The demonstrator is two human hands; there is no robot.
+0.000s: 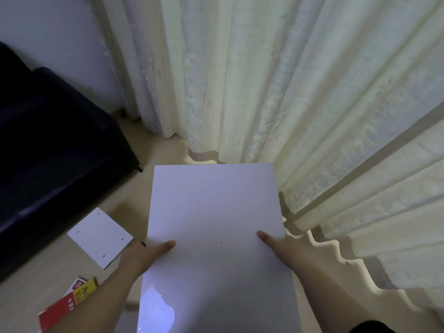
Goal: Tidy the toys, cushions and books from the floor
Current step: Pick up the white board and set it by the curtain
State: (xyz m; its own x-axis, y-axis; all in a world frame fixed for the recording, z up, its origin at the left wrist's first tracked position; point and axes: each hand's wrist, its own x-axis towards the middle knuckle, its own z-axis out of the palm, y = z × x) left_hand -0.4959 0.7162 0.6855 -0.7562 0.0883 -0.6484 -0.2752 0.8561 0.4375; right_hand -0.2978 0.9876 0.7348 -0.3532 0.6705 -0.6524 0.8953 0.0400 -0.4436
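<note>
Head view:

- Large glossy white panel (216,212) fills the near centre. It runs from the bottom edge of the view out to the curtain hem, with a light reflection on its near left part.
- Left hand (146,257) is on the panel's left edge. The thumb lies flat on the top face and the fingers are hidden under the edge, so it reads as a pinch grip on the panel.
- Right hand (283,251) is on the right edge, mirrored: thumb on top, fingers out of sight below, holding the panel. A bit of black sleeve (374,326) shows at the near right.
- Can't tell whether the panel rests on anything or hangs in the hands.
- Task item: a red and yellow book (69,306) lies flat on the floor (134,193) at the near left, partly covered by the left forearm. Neither hand touches it.
- A small white square plate (99,237) with a few small holes lies on the floor just left of the left hand, between the book and the sofa.
- A dark sofa (48,152) sits along the left side.
- Pale curtain (264,80) covers the far and right sides, its hem on the floor. The panel's far edge is at the hem.
- A strip of plain wall (60,32) shows at the far left, above the sofa.
</note>
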